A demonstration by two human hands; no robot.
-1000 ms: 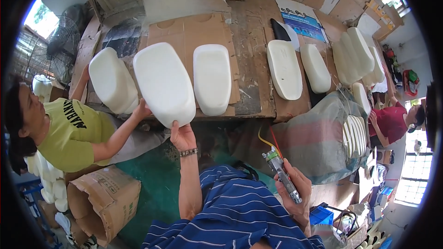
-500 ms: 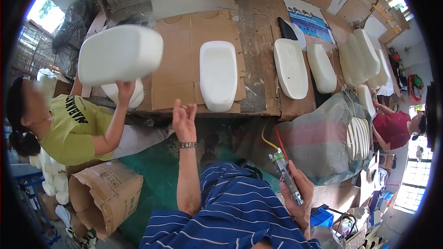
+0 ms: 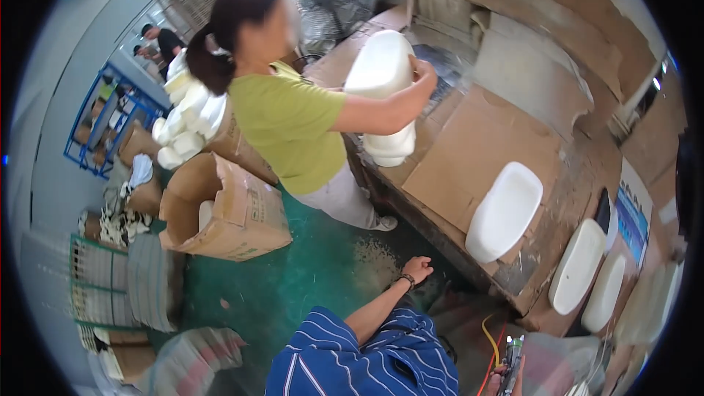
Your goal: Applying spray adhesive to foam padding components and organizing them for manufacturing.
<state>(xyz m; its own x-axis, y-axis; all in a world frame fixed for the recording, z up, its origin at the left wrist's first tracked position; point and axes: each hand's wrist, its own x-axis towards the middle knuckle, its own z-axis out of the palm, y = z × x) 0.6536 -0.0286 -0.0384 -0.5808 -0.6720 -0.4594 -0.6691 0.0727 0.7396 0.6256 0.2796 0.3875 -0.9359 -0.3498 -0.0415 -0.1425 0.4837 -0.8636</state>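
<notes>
Above the floor, short of the table's front edge, my left hand (image 3: 418, 270) is empty, its fingers loosely bent and apart. At the lower right my right hand (image 3: 496, 383) grips a cylindrical metal hand tool (image 3: 513, 359), partly cut off by the view's edge. A yellow hose (image 3: 491, 337) and a red one show beside the tool. A long white moulded piece (image 3: 506, 213) with a raised rim lies on the table nearest my left hand. Further right lie two similar white pieces, one a shallow dish shape (image 3: 578, 266), the other narrower (image 3: 605, 292).
At the table's far end a person in a yellow-green shirt (image 3: 286, 125) holds a large white moulded piece (image 3: 381, 66). Flat cardboard (image 3: 477, 150) covers part of the table (image 3: 535, 279). An open carton (image 3: 253, 213) stands on the green floor at left, with white pieces piled behind.
My view has swung left. The co-worker has brought the large white piece from the air down to the table's far end. My left hand has dropped back from the table edge.
</notes>
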